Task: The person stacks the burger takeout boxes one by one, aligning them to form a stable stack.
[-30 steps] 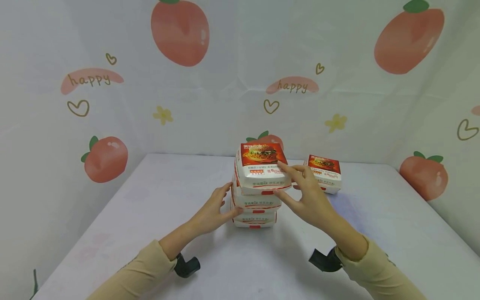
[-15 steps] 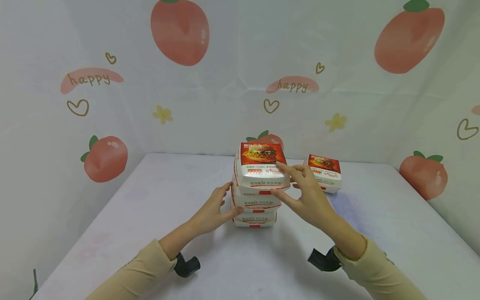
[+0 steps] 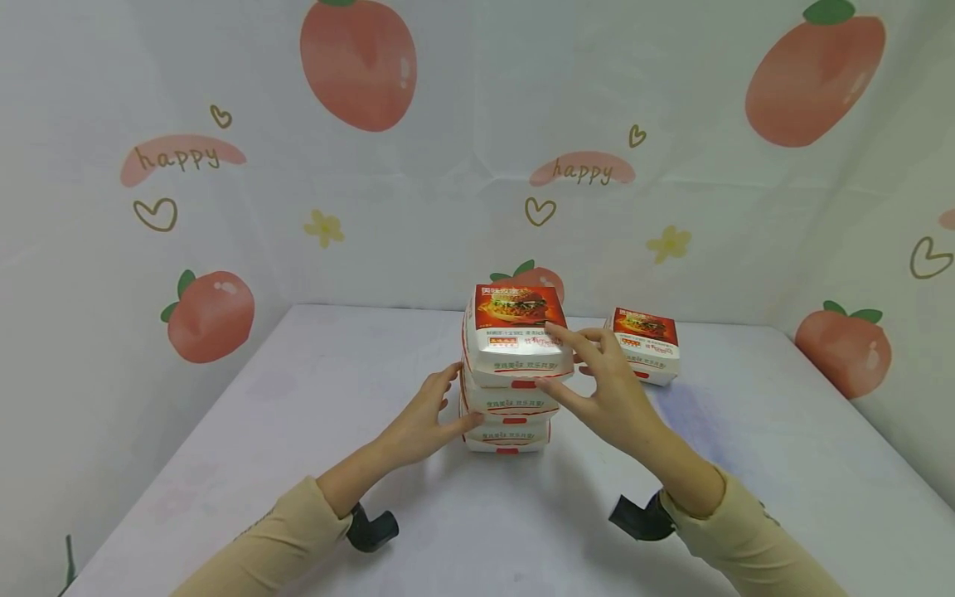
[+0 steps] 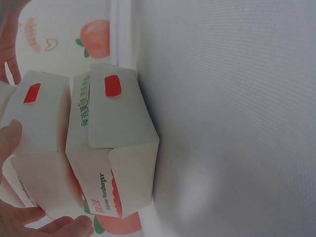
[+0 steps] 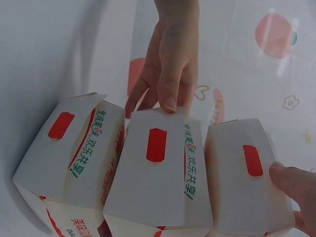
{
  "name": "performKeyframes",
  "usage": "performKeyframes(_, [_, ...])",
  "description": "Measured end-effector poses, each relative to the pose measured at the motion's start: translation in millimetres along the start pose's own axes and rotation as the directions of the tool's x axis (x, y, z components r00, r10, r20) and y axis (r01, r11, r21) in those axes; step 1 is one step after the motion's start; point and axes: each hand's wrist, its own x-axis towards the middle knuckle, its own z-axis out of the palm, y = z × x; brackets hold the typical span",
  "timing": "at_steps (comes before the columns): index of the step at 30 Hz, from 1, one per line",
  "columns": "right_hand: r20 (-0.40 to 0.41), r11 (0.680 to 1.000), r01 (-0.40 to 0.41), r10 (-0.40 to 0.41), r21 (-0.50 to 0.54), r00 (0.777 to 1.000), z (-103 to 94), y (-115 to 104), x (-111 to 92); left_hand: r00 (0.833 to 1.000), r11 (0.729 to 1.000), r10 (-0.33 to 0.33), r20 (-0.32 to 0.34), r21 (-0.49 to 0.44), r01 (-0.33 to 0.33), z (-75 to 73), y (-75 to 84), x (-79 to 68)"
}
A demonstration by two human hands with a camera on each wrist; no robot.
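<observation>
Three white hamburger boxes with red tabs stand stacked mid-table in the head view. The top box [image 3: 518, 348] has a burger picture on its lid, and my right hand [image 3: 615, 402] holds it by its right front corner, thumb at the front. Under it, my left hand [image 3: 425, 419] grips the middle box [image 3: 515, 404] from the left, thumb on the front and fingers along the side. The bottom box [image 3: 507, 437] rests on the table, touched by neither hand. In the right wrist view the top box [image 5: 234, 173] sits slightly offset over the middle box [image 5: 148, 182].
Another hamburger box [image 3: 647, 348] stands by itself at the back right, behind my right hand. A white cloth wall [image 3: 418, 224] printed with fruit closes off the table [image 3: 358, 356] at the back.
My right hand and the top box have shifted slightly left, bringing the box more in line with the ones below. My left hand and the lower boxes stay put.
</observation>
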Motion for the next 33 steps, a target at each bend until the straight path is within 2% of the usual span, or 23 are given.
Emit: performKeyframes(33, [-0.018,1.000,0.006,-0.007,-0.007,1.000,1.6,1.7,2.2,1.000,1.000,0.000,-0.006,0.018,0.000,0.5,3.2,-1.0])
